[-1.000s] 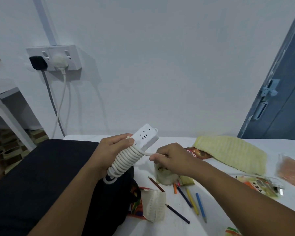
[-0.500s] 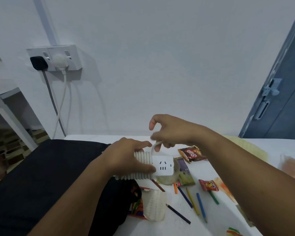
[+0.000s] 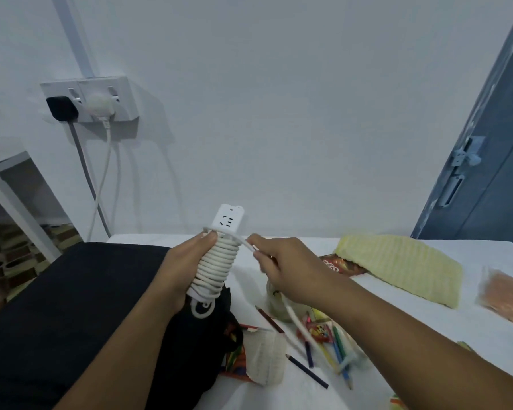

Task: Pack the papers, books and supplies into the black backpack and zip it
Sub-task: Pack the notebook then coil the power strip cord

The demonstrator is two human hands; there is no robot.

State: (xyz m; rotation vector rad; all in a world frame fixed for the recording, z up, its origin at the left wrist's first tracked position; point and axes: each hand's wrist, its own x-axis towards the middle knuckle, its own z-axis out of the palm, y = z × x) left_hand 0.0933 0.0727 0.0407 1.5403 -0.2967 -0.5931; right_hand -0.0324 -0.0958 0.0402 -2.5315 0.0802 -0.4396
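power strip [image 3: 227, 223] upright over black backpack [image 3: 71, 306], tipped up from sideways a moment ago | left hand [image 3: 187, 267] curled round its coils | right hand [image 3: 282, 267] pinches cord [image 3: 245, 242], another loop on | packing likely soon

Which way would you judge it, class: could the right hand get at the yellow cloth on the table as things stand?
Probably not yet: the right hand pinches the power strip's cord. The path to the yellow cloth looks free.
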